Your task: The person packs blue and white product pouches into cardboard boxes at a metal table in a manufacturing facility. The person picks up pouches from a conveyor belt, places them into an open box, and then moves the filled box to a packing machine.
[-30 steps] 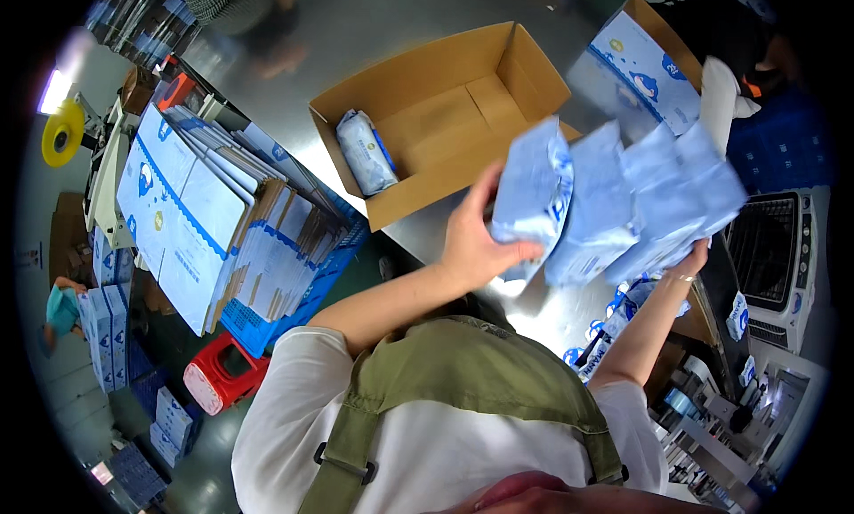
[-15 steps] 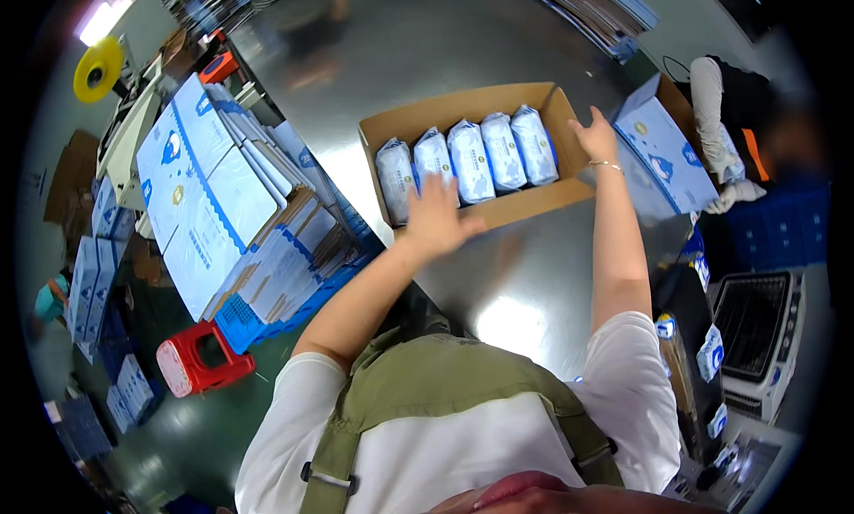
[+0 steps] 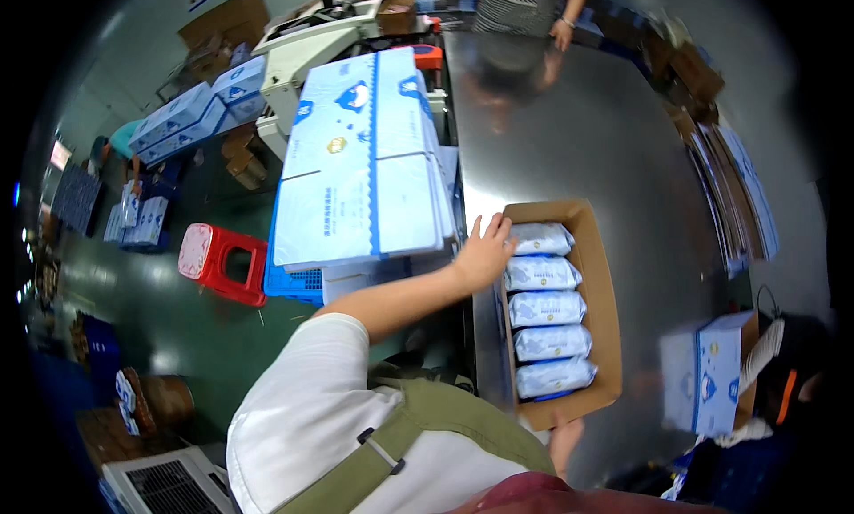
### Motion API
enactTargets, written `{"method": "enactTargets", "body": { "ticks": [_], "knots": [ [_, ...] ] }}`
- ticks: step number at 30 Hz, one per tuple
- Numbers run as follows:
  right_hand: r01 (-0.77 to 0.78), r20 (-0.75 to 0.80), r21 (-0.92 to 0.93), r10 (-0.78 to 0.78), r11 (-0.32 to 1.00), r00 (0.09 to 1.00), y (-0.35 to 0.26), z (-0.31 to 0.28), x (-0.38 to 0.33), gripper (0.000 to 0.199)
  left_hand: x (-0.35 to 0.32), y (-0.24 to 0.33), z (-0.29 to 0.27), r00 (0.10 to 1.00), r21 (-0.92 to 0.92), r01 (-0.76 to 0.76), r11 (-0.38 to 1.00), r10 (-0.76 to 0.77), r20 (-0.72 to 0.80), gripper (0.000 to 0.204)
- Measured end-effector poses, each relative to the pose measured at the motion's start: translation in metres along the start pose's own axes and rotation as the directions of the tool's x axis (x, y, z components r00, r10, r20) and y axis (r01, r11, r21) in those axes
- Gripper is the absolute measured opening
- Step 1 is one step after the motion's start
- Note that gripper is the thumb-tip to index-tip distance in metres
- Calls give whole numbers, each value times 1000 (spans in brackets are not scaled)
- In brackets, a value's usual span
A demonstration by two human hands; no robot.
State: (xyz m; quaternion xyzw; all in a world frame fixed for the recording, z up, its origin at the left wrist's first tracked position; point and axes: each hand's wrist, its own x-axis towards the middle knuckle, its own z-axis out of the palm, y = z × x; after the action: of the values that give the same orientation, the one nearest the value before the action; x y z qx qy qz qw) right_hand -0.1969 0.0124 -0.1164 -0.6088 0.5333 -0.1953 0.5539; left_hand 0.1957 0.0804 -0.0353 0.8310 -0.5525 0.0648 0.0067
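Left fingers (image 3: 493, 226) spread on carton (image 3: 607, 323) beside cardboard stack (image 3: 342, 171); right fingers' (image 3: 564, 431) hold is unclear.

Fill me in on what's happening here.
A person has both hands at an open cardboard box on a metal table. The left hand touches its far left corner; the right hand, partly hidden, is at the near end. Five pale blue-and-white packs lie in a row inside. To the left stands a stack of printed flat cartons.

Open brown carton (image 3: 607, 318) on metal table (image 3: 645, 185); five pale-blue packs (image 3: 546, 308) in row inside.
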Motion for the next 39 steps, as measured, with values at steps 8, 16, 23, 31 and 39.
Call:
{"method": "enactTargets", "body": {
  "ticks": [8,16,23,31,39],
  "knots": [
    [-114,203,263,61,958,977,-93,122,86,29,-105,-142,-75,763,-324,455,829,-551,-339,69],
    [202,532,256,-312,945,787,-227,322,217,71,-193,-252,-19,275,-498,842,208,-959,65,86],
    [340,728,207,-377,917,573,-255,391,126,62,-185,-239,-41,220,-678,661,323,-947,-236,58],
    [277,-49,828,-429,488,902,-261,168,153,49,-118,-45,-77,454,-445,-519,730,-206,-867,47],
    [695,46,-629,-876,348,480,-181,-71,95,18,-106,38,-25,959,-948,-68,312,283,24,42]
  ]
}}
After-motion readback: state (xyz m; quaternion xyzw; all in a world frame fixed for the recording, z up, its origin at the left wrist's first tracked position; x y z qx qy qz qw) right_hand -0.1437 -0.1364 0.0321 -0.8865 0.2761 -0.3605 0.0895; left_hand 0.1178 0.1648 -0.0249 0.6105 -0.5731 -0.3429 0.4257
